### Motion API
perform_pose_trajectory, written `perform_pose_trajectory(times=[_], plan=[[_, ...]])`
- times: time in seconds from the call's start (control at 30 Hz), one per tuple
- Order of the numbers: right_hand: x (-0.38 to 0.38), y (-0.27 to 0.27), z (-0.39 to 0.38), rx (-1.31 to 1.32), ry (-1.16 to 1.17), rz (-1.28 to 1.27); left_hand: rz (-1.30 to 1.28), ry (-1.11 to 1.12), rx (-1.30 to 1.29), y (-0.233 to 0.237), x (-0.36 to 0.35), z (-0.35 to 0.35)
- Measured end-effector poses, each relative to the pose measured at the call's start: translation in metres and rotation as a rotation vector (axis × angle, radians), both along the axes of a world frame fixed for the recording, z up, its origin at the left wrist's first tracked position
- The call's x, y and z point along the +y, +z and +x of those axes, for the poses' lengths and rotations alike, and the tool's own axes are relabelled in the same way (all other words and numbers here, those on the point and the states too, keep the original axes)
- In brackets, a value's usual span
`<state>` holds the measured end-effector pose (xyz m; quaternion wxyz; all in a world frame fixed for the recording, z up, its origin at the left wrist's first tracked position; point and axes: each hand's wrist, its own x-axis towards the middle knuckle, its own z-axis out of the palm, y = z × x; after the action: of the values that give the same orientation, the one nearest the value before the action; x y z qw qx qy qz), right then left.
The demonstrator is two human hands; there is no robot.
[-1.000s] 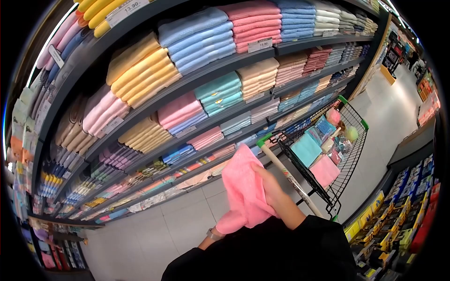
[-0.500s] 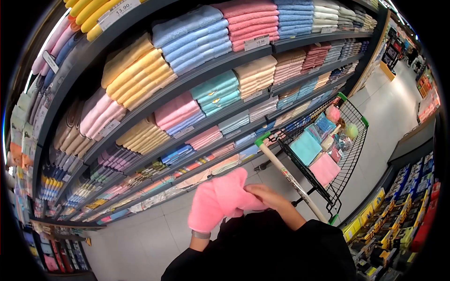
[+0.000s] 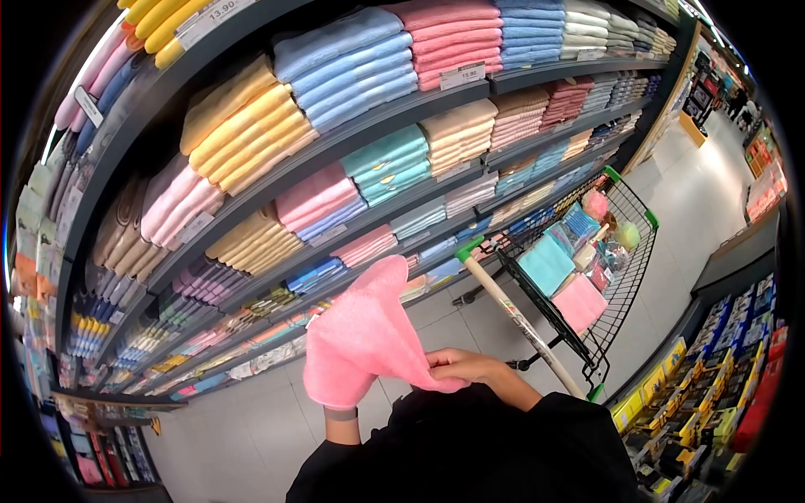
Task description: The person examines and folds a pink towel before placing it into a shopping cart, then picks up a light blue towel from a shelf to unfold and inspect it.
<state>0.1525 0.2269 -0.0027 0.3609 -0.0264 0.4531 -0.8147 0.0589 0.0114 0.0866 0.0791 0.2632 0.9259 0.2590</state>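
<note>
A pink cloth (image 3: 360, 339) hangs over my left hand, covering its fingers completely; only the wrist, with a grey band around it, shows below. One rounded end of the cloth sticks up toward the shelves. My right hand (image 3: 457, 367) pinches the cloth's lower right edge between thumb and fingers, drawing that side out into a fold. To the right of my hands stands a shopping cart (image 3: 537, 327) with green corners. In its wire basket lie a folded turquoise cloth (image 3: 545, 265), a folded pink cloth (image 3: 579, 303) and several small packaged things.
Shelves (image 3: 369, 117) with folded towels in many colours and price tags run along the left and top. At the lower right is a display of dark and yellow packages (image 3: 696, 394). Grey tiled floor (image 3: 260, 427) lies below, and an aisle (image 3: 671, 180) runs off at the upper right.
My left hand, under the cloth, has moved left and up. The cloth is spread wider, with one end raised higher. My right hand has shifted slightly left and down, still holding the edge.
</note>
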Motion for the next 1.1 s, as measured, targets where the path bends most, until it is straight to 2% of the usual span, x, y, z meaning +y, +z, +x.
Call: perform_pose_trajectory(times=[0.1, 0.2, 0.3, 0.4, 0.5, 0.53, 0.6, 0.7, 0.83, 0.93, 1.03, 1.1], plan=[[-0.003, 0.007, 0.0, -0.02, -0.223, -0.006, 0.118, 0.022, 0.021, -0.006, 0.01, -0.002], [0.001, 0.02, -0.006, 0.0, -0.374, -0.135, 0.219, 0.046, 0.027, -0.013, 0.018, 0.009], [-0.001, 0.027, -0.011, 0.089, -0.491, -0.127, 0.307, 0.007, -0.013, -0.019, 0.027, 0.03], [-0.002, 0.042, -0.018, 0.188, -0.528, 0.008, 0.341, -0.104, -0.081, -0.023, 0.04, 0.046], [0.005, 0.028, -0.023, 0.143, -0.526, 0.265, 0.332, -0.165, -0.112, -0.025, 0.046, 0.049], [0.004, 0.029, -0.024, 0.165, -0.588, 0.249, 0.326, -0.173, -0.122, -0.025, 0.047, 0.046], [0.001, 0.035, -0.025, 0.209, -0.715, 0.217, 0.321, -0.132, -0.125, -0.027, 0.042, 0.042], [0.014, 0.04, -0.021, 0.179, -0.651, 0.3, 0.32, -0.025, -0.126, -0.026, 0.033, 0.029], [0.022, 0.0, -0.017, 0.163, -0.689, 0.244, 0.397, 0.149, -0.131, -0.019, 0.02, 0.012], [0.018, -0.034, -0.011, 0.141, -0.656, 0.306, 0.682, 0.292, -0.298, -0.003, 0.021, 0.01], [0.01, -0.08, -0.005, 0.11, -0.588, 0.415, 1.23, 0.502, -0.621, 0.024, 0.032, 0.014], [0.006, -0.098, -0.005, 0.08, -0.55, 0.454, 1.526, 0.634, -0.739, 0.043, 0.04, 0.021]])
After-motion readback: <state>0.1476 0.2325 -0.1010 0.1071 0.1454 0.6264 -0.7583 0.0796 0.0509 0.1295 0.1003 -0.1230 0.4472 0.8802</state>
